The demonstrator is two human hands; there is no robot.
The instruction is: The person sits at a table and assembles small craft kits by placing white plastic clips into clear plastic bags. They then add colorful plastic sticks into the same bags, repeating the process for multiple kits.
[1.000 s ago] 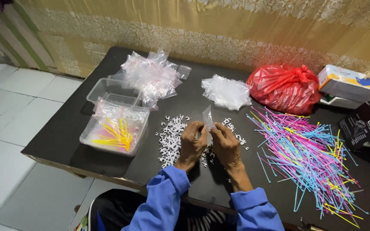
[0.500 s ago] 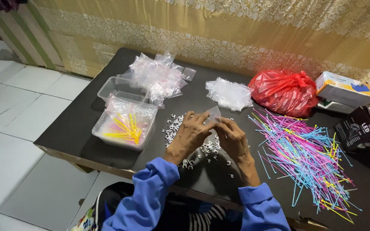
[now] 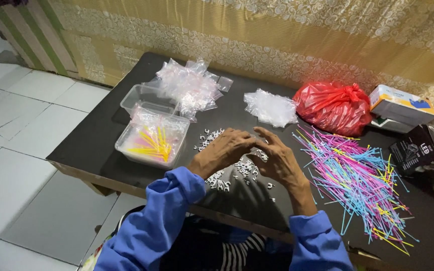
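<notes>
Early going, I'd say: left hand point(image 3: 223, 152) and right hand point(image 3: 276, 159) pinch together over the small white clips point(image 3: 237, 165) mid-tabletop point(image 3: 101, 135), exact hold unclear; a few filled bags in the tub point(image 3: 151, 142) left of them, big straw pile point(image 3: 357, 175) right.

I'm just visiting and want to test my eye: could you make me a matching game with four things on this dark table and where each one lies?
Things:
1. red bag
2. coloured sticks
3. clear tub of packed sticks
4. small white clips

Places:
A. under the two hands
B. left side of the table
C. far side, beside a light box
D. spread loose to the right of the hands

Pairs: 1-C, 2-D, 3-B, 4-A
</notes>
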